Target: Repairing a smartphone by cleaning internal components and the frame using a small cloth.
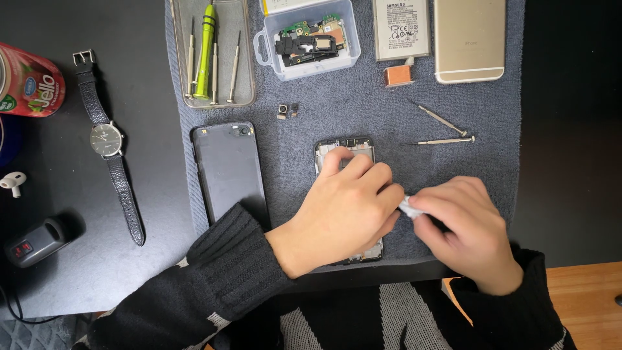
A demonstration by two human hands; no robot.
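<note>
An opened phone frame lies on the grey cloth mat, mostly hidden under my left hand, which rests flat on it and holds it down. Just to its right, my right hand pinches a small white wad between thumb and fingers, at the frame's right edge. A dark phone back cover lies to the left of the frame. Two small camera modules sit on the mat above it.
At the back are a metal tray of screwdrivers, a clear plastic box with circuit parts, a battery and a gold phone. Two loose screwdrivers lie right. A wristwatch, can and earbud sit left.
</note>
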